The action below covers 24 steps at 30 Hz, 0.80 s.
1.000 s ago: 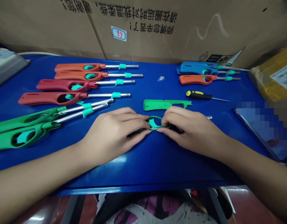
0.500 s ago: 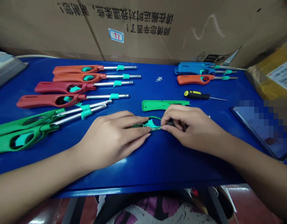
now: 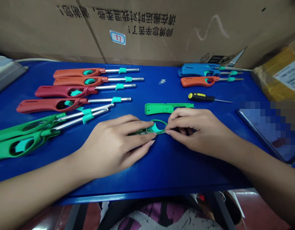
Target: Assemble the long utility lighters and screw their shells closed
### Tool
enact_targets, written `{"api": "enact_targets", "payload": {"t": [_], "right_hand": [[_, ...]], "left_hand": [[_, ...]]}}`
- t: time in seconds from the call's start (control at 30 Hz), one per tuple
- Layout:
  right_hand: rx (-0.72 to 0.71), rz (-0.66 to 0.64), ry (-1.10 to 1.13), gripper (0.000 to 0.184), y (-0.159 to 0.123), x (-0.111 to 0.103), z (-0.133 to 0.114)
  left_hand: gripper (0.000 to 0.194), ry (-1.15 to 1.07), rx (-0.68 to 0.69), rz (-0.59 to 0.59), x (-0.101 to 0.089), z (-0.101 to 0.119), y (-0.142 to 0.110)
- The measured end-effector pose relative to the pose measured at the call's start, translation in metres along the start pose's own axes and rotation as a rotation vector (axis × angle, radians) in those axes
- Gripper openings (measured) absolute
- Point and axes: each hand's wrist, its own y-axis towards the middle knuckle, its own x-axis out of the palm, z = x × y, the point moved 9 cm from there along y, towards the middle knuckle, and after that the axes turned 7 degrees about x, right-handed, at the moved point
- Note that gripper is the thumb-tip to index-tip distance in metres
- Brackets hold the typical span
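Between my hands on the blue table lies an opened green lighter, its teal trigger and inner parts exposed. My left hand is closed over its handle end, thumb and fingers along the two sides. Fingers of my right hand pinch the lighter near the front of its trigger loop; that hand hides the nozzle end. Just beyond, a loose green half shell rests with its hollow side up, its right end partly behind my right hand.
Several assembled lighters with metal nozzles lie at left. Blue lighters and an orange one are at back right, above a screwdriver. Tiny white pieces lie mid-table. A cardboard box spans the back; a phone-like device lies right.
The view has shifted slightly. My left fingers have spread a little, uncovering more of the lighter's inner parts. My right fingertips have shifted slightly along the front of the trigger loop.
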Motion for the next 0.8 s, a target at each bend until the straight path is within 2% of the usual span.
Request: {"api": "enact_targets", "payload": {"t": [0.23, 0.63, 0.8], "right_hand": [[0.022, 0.010, 0.000, 0.013, -0.001, 0.000, 0.000], [0.005, -0.057, -0.027, 0.011, -0.002, 0.003, -0.004], [0.013, -0.071, -0.017, 0.013, -0.002, 0.004, -0.004]], "left_hand": [[0.025, -0.041, -0.020, 0.025, 0.000, -0.003, -0.002], [0.022, 0.157, 0.087, -0.062, 0.000, 0.010, 0.002], [0.025, 0.151, 0.087, -0.085, 0.002, 0.008, 0.000]]}}
